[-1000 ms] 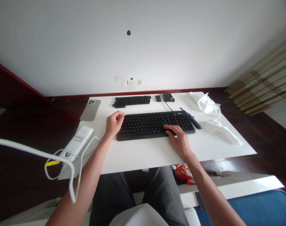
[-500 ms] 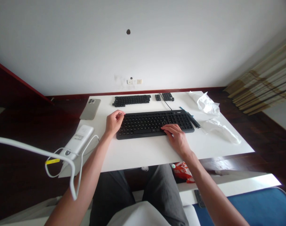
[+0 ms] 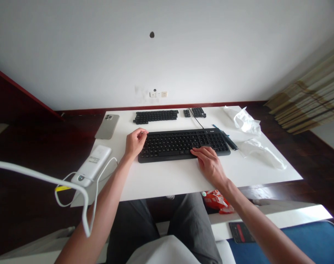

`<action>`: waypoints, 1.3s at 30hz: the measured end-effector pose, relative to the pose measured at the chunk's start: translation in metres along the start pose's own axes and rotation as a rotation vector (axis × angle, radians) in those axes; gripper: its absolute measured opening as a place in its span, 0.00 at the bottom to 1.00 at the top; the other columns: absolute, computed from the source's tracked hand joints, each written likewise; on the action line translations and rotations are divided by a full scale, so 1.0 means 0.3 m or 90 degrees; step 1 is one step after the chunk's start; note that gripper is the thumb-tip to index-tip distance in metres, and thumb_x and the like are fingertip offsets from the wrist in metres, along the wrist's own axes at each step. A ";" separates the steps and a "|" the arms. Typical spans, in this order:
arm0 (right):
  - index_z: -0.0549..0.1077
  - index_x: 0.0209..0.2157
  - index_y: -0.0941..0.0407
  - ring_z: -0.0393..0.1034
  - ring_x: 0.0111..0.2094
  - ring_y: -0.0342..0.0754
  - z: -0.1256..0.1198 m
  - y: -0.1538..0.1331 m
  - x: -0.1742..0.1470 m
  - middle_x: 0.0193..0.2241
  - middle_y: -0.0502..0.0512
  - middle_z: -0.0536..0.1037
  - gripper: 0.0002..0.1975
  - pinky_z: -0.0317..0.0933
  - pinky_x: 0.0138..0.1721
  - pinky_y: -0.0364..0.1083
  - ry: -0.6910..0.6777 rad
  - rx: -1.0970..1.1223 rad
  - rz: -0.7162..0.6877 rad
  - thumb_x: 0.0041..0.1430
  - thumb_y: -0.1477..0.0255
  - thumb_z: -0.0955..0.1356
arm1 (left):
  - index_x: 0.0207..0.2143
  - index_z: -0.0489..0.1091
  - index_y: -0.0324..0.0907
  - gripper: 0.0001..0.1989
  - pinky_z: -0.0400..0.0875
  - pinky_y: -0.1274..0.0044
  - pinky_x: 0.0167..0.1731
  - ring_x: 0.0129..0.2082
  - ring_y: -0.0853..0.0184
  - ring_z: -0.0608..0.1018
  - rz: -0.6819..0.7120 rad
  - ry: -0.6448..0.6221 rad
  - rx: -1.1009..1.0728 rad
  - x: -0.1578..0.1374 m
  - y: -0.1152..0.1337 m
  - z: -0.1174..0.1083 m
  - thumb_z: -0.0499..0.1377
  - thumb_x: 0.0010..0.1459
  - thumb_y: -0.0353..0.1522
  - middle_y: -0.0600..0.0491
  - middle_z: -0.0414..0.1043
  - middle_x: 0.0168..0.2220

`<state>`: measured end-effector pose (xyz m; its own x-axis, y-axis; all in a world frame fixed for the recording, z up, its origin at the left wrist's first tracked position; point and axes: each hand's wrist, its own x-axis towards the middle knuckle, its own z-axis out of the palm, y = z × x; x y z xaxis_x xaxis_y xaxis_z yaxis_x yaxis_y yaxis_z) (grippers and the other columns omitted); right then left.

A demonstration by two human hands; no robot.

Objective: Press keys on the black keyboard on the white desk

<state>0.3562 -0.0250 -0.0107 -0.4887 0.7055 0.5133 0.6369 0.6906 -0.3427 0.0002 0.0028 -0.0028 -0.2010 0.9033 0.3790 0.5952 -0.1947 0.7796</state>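
A black keyboard (image 3: 169, 156) lies on the white table in front of me. My left hand (image 3: 135, 142) is at its upper left corner, fingers curled and thumb against the index finger; what the pinch holds is too small to make out. My right hand (image 3: 209, 161) rests over the lower keys, right of the space bar. Its fingers are bent and close together with the thumb tucked near them, and whatever is under the fingertips is hidden. Behind the keyboard lie a block of loose black keycaps (image 3: 156, 116), a smaller group (image 3: 187, 113) and another keycap group (image 3: 197, 112).
A dark slim tool (image 3: 230, 142) lies right of the keyboard, near crumpled white plastic (image 3: 245, 120). On the left are a phone (image 3: 107, 128) and a white power bank (image 3: 92, 165) with a white cable (image 3: 46, 175). The keyboard's cord (image 3: 195, 119) runs backward.
The whole view has shifted slightly, so things sit a little further right. Both hands keep nearly the same places at the keyboard. The dark phone on the blue seat now shows a lit screen.
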 end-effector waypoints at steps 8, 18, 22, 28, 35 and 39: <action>0.76 0.58 0.51 0.72 0.51 0.55 0.000 -0.017 -0.018 0.55 0.53 0.81 0.21 0.64 0.51 0.57 -0.010 -0.093 0.016 0.70 0.81 0.63 | 0.35 0.77 0.43 0.10 0.59 0.76 0.27 0.23 0.69 0.66 -0.010 -0.003 -0.010 -0.004 -0.005 -0.001 0.58 0.66 0.35 0.58 0.67 0.23; 0.77 0.57 0.54 0.73 0.44 0.54 0.004 -0.051 -0.012 0.54 0.55 0.81 0.20 0.61 0.45 0.55 -0.016 -0.145 0.018 0.70 0.81 0.62 | 0.35 0.77 0.43 0.10 0.60 0.76 0.28 0.23 0.68 0.66 -0.008 0.002 -0.011 -0.008 -0.006 -0.004 0.58 0.65 0.36 0.59 0.67 0.23; 0.77 0.56 0.56 0.73 0.43 0.54 0.005 -0.055 -0.011 0.54 0.56 0.81 0.20 0.62 0.45 0.55 -0.024 -0.154 0.016 0.68 0.82 0.62 | 0.35 0.77 0.43 0.10 0.60 0.76 0.29 0.24 0.68 0.67 -0.006 0.006 -0.012 -0.019 -0.005 -0.008 0.58 0.65 0.37 0.58 0.69 0.24; 0.80 0.51 0.55 0.74 0.43 0.54 0.022 -0.039 -0.005 0.48 0.58 0.83 0.19 0.64 0.44 0.55 -0.014 -0.113 0.036 0.66 0.82 0.63 | 0.35 0.77 0.43 0.11 0.61 0.76 0.29 0.23 0.67 0.67 0.002 0.008 -0.013 -0.022 -0.005 -0.010 0.57 0.64 0.38 0.57 0.69 0.23; 0.74 0.59 0.54 0.70 0.51 0.58 0.029 -0.047 -0.001 0.52 0.59 0.79 0.24 0.67 0.54 0.58 0.108 -0.081 0.076 0.63 0.81 0.64 | 0.35 0.77 0.43 0.12 0.62 0.76 0.30 0.24 0.67 0.69 -0.004 0.011 -0.015 -0.019 -0.009 -0.011 0.57 0.64 0.38 0.57 0.71 0.25; 0.73 0.58 0.54 0.69 0.51 0.59 0.029 -0.053 0.000 0.51 0.62 0.77 0.22 0.67 0.55 0.59 0.169 -0.080 0.103 0.64 0.80 0.64 | 0.35 0.76 0.44 0.12 0.63 0.76 0.31 0.25 0.66 0.69 -0.008 0.001 -0.016 -0.020 -0.009 -0.010 0.56 0.64 0.39 0.57 0.71 0.25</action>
<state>0.3409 -0.0347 -0.0122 -0.2136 0.7266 0.6530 0.7702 0.5364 -0.3449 -0.0025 -0.0033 -0.0056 -0.2094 0.9050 0.3702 0.5732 -0.1932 0.7963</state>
